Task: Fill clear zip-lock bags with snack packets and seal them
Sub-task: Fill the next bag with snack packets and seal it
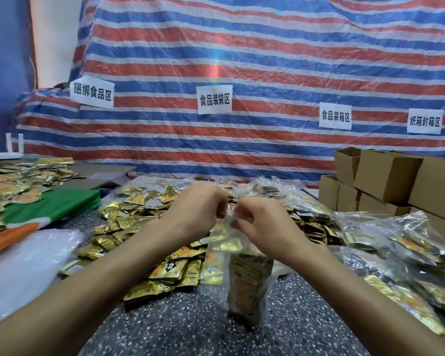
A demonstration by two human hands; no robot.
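Close to the near edge of the speckled grey table (190, 325), a little right of its middle, a clear zip-lock bag (222, 242) stands upright with its bottom on the tabletop. A stack of gold and orange snack packets (247, 278) fills its lower part. The bag's top strip is held up between two hands. The left hand (198, 211) has its fingers curled and pinches the top edge from the left. The right hand (262, 227) pinches the same edge from the right, its fingertips close to those of the left. Both bare forearms reach in from the near edge.

Just left of the bag and behind it, a heap of loose gold foil packets (144, 253) spreads over the middle of the table. At the near left edge lies a pile of whitish translucent plastic sheets (23, 265), and beyond it a folded green and orange cloth (49, 206). Along the right edge lie clear filled bags (401, 265) with packets inside. Towards the far left corner, more scattered gold packets (16, 186) cover the surface. At the far right corner brown cardboard boxes (385, 181) are stacked. Behind the table hangs a red, white and blue striped tarpaulin (242, 60) carrying four white paper labels (214, 99) printed with black characters.
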